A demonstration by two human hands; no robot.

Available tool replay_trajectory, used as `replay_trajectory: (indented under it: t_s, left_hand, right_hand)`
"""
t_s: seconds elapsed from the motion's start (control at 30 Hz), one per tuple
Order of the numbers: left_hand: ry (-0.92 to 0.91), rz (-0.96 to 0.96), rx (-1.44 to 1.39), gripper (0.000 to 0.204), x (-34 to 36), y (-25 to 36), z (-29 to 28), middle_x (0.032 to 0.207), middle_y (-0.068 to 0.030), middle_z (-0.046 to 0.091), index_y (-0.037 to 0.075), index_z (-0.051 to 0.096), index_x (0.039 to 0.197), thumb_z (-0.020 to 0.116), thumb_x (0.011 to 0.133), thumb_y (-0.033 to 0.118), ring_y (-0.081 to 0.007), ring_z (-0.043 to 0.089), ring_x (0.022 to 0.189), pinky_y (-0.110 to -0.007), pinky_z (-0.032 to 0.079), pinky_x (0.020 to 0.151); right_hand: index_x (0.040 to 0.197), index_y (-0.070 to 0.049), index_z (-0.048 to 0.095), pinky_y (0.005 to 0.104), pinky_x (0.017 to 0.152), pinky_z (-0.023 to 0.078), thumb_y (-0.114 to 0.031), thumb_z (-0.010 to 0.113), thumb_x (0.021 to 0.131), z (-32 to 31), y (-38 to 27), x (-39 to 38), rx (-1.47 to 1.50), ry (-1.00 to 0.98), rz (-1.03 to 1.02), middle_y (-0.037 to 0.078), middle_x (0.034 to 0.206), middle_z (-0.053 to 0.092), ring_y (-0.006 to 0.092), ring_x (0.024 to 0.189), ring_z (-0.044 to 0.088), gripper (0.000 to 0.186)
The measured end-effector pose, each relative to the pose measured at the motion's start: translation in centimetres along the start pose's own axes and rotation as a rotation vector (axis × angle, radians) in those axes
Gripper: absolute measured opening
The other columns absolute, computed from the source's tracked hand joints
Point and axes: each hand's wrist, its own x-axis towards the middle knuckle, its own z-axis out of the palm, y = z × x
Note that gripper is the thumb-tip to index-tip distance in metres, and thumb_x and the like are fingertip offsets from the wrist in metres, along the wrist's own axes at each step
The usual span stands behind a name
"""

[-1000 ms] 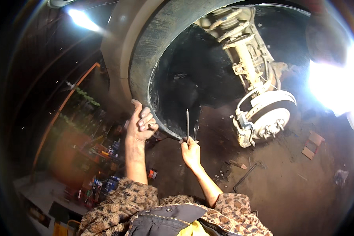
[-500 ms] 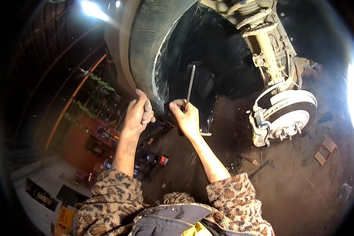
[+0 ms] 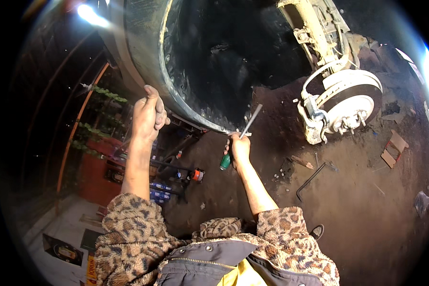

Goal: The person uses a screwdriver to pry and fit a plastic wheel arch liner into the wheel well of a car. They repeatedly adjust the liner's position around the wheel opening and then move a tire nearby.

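My left hand [image 3: 148, 117] is raised beside the curved outer edge of the wheel arch [image 3: 148, 57], its fingers curled; what they hold, if anything, is hidden. My right hand [image 3: 239, 148], at the lower end of the arch, grips a screwdriver with a green handle [image 3: 225, 161] and a long metal shank [image 3: 250, 120] tilted up and to the right. Inside the arch is a dark liner [image 3: 214, 62]. To the right hang a pale strut [image 3: 314, 38] and an uncovered brake disc with caliper and studs [image 3: 352, 102].
A bent bar [image 3: 310, 183] and an open cardboard box [image 3: 393, 148] lie on the dirt floor [image 3: 343, 214]. At lower left are clutter, stacked blue containers [image 3: 159, 193] and an orange-topped object [image 3: 197, 175]. A bright lamp [image 3: 93, 16] shines at upper left.
Since half a second ago, my right hand has moved lower in the picture and right, showing the green handle; the shank now leans further right. My left hand sits higher and further left; the view has shifted.
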Motion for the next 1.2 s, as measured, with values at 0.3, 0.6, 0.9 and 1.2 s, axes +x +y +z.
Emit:
replay_trajectory:
  t_s: [0.3,0.6,0.9,1.2]
  left_hand:
    - [-0.015,0.002,0.037,0.064,-0.3,-0.1,-0.6,0.045,0.0034,0.036,0.013,0.042,0.06,0.049,0.088,0.07,-0.0079,0.034,0.034,-0.026,0.037,0.044]
    - [-0.037,0.008,0.014,0.065,-0.1,-0.2,-0.5,0.044,0.0015,0.039,0.012,0.043,0.059,0.049,0.089,0.069,-0.0091,0.036,0.034,-0.026,0.04,0.043]
    - [-0.067,0.046,-0.021,0.065,0.4,0.5,-0.3,0.044,0.0006,0.04,0.011,0.045,0.06,0.051,0.088,0.069,-0.0095,0.037,0.034,-0.026,0.041,0.044]
    - [-0.066,0.093,-0.074,0.063,0.5,-1.3,-0.4,0.045,0.0021,0.04,0.01,0.048,0.062,0.049,0.091,0.066,-0.0085,0.038,0.036,-0.025,0.039,0.043]
  right_hand:
    - [0.093,0.001,0.063,0.044,0.076,0.052,-0.011,0.054,0.088,0.9,-0.5,-1.0,-1.079,-0.263,-0.374,0.024,0.082,0.067,0.0376,0.084,0.068,0.016]
    - [0.096,0.006,0.058,0.0491,0.073,0.053,-0.009,0.051,0.09,5.8,-5.0,-4.7,-0.712,-0.322,-0.354,0.032,0.076,0.061,0.0479,0.081,0.064,0.018]
    - [0.106,0.006,0.057,0.0393,0.049,0.052,-0.012,0.049,0.093,6.4,-1.6,-2.6,-0.604,-0.174,-0.42,0.019,0.073,0.063,0.0252,0.052,0.064,0.023]
    - [0.091,-0.001,0.054,0.031,0.035,0.042,-0.012,0.045,0.095,3.4,-4.9,-5.4,-0.2,-0.043,-0.103,0.004,0.06,0.046,0.0149,0.042,0.047,0.015]
